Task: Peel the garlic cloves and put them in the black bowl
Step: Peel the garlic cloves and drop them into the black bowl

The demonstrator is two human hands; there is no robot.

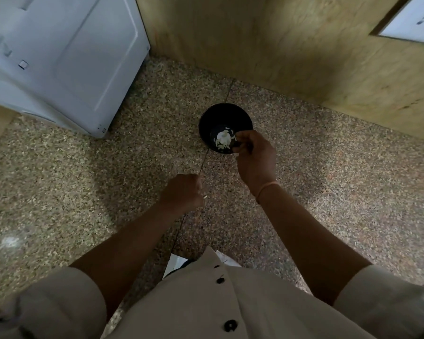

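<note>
The black bowl (218, 116) stands on the speckled stone counter, just beyond the middle. Several pale peeled garlic cloves (222, 140) lie in its bottom. My right hand (253, 159) hovers over the bowl's near right rim, with fingers and thumb curled toward the cloves. Whether it pinches anything is hidden. My left hand (181, 192) is closed in a fist nearer to me, left of the bowl. A small pale garlic piece (205, 197) sticks out of that fist at its right side.
A white appliance (66, 59) stands on the counter (328, 192) at the back left. A plywood wall (279, 45) runs behind and right of the bowl. The front of my beige buttoned shirt (206, 302) fills the bottom of the view.
</note>
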